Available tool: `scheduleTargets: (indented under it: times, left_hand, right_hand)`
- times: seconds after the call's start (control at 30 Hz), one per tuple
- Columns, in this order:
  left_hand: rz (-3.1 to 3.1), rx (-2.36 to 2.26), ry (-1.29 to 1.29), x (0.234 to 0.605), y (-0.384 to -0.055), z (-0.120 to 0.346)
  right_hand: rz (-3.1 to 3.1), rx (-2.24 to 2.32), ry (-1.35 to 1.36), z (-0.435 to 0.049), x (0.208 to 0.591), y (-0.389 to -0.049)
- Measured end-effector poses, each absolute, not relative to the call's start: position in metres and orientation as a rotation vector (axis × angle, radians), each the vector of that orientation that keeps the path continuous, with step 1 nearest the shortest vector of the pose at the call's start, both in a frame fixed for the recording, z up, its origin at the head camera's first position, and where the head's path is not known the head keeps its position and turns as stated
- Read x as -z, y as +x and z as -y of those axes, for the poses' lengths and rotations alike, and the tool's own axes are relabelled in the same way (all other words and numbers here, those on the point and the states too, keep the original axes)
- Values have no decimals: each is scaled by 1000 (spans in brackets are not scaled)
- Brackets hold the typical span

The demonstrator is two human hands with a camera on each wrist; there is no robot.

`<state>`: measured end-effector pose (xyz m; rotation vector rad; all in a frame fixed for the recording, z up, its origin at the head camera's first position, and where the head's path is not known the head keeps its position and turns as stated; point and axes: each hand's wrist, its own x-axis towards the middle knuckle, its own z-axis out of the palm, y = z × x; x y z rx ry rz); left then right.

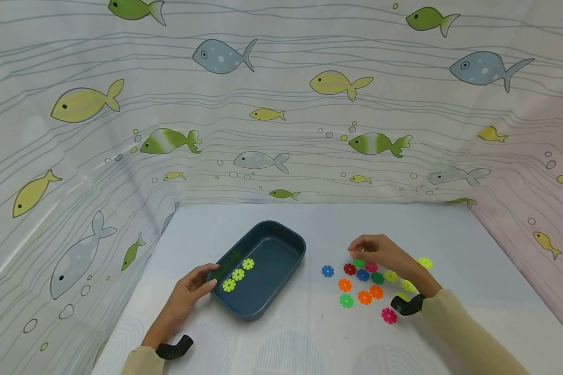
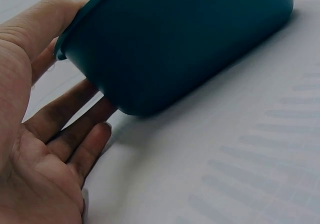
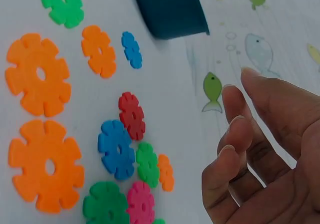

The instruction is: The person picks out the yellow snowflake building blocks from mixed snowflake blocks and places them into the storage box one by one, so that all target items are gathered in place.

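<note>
My left hand [image 1: 187, 291], nearest me, grips the near left end of the dark tray [image 1: 281, 245], thumb on its rim; three yellow-green discs [image 1: 238, 274] lie inside. My right hand [image 1: 380, 252] hovers, fingers loosely curled, empty, over the scattered discs [image 1: 363, 284] right of the tray.

Dark teal tray [image 1: 281, 237]: one. Yellow-green snowflake discs [image 1: 238, 274] lying inside the tray: three, in a row.

Loose discs on the tabletop [image 1: 262, 344], head view, counted by colour:
- blue discs [image 1: 327, 271]: two
- red disc [image 1: 350, 269]: one
- orange discs [image 1: 344, 285]: three, plus one small orange piece at the right hand's fingers [image 1: 356, 245]
- green discs [image 1: 346, 300]: three
- pink discs [image 1: 389, 315]: two
- yellow-green discs [image 1: 425, 263]: at least three; a fourth is partly hidden by the wrist.
</note>
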<state>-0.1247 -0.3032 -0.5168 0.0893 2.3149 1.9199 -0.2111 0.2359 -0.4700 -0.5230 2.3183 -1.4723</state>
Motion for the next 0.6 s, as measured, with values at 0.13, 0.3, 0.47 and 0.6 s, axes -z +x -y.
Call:
scheduleTargets:
  times: [0.13,0.3,0.47,0.6]
  left_hand:
    - [-2316,-1918,99,516,-125,304]
    - [-2308,-1922,122,518,-126,305]
    - [-2299,-1926,126,518,-126,305]
    - [-2300,-1922,125,518,-126,306]
  right_hand:
    - [-2356,1476,-467,-253,472,-206]
    - [-2425,1452,-366,-273,477,-199]
    - [-2481,1435,-281,-294,478,-191]
    - [-2538,1405,-206,-310,478,-186]
